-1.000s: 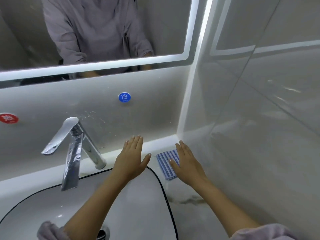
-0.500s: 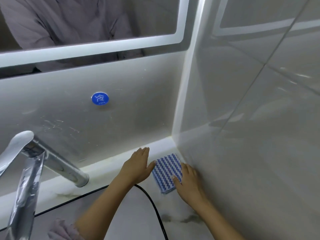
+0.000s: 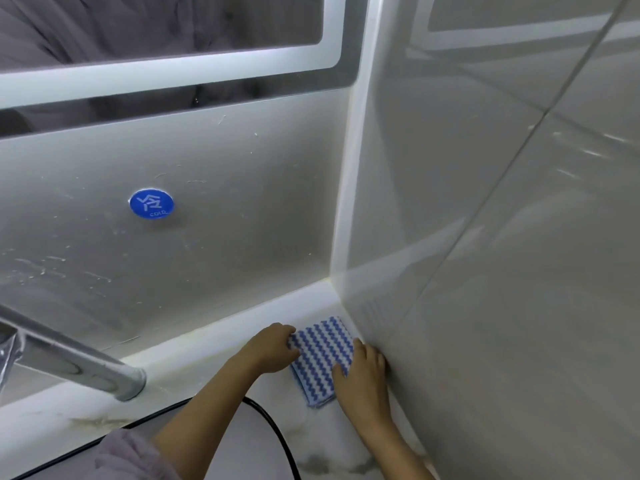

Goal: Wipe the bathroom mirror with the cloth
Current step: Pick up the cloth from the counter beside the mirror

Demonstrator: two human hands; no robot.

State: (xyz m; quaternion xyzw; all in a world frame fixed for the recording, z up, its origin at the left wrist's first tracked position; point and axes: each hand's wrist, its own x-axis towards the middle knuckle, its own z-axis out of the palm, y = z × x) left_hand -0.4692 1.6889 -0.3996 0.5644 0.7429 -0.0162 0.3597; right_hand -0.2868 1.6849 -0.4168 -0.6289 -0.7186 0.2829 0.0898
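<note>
Two hands on one folded cloth, at the back right corner of the bench. Far left: chrome faucet slants in from the frame edge, base planted on the bench behind the sink rim, a thin black line curving down. Up top, mirror with a lit strip along its lower edge and a grey garment reflected in it, well above the cloth and both hands. Below it on the back wall, round blue sticker reading COLD, wall around it scratched and smeared. Bottom left, grey sleeve at the left elbow. Left hand reaches over the sink rim, fingers curled and bunched together, tips pinching the cloth's left edge. Cloth, blue and white zigzag weave, folded into a rectangle, lies flat on the bench, far right corner just beside the side wall. Right hand lies on the cloth's near right part, fingers pressed together along the right edge, thumb on top of the weave; cannot tell whether the fingertips tuck under. Furthest right, glossy side wall of large tiles, right hand's knuckles just beside it.
</note>
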